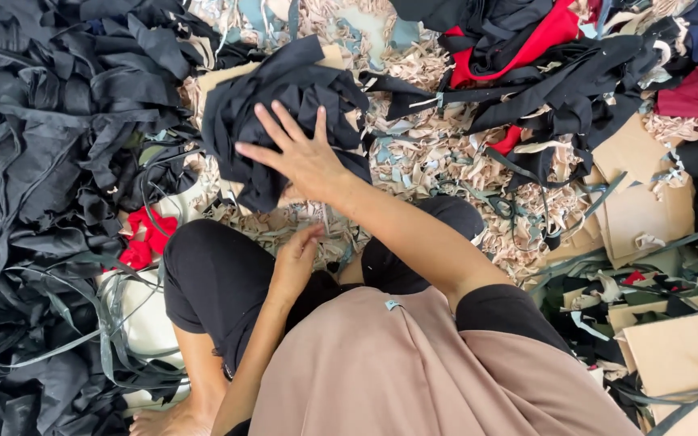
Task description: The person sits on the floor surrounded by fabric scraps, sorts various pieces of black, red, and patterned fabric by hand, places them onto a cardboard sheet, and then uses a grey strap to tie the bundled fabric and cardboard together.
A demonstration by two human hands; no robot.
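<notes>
Seen from the head camera, a person sits on the floor (446,153), which is covered in beige fabric shreds, with knees bent and dark trousers showing in the lower middle of the frame. The right hand (300,153) reaches up into the upper middle of the frame, its fingers (272,121) spread wide and pressed flat on a bundle of black cloth pieces (284,97); the palm lies on the lower right part of the bundle, and nothing is pinched between the fingers. The bundle sits on the shreds, just beyond the knees. The left hand (294,262) is lower, in the centre of the frame between the two knees, with its fingers loosely curled and close together; whether it holds anything cannot be told. A large heap of black scraps (34,161) fills the whole left side of the frame, with a small red piece (145,238) at its edge near the left knee. In the upper right lies a mixed heap of black and red cloth (543,48). Flat brown cardboard pieces (644,214) lie at the right edge and in the lower right corner, crossed by grey strips. A bare foot (173,420) shows at the bottom edge, left of centre.
</notes>
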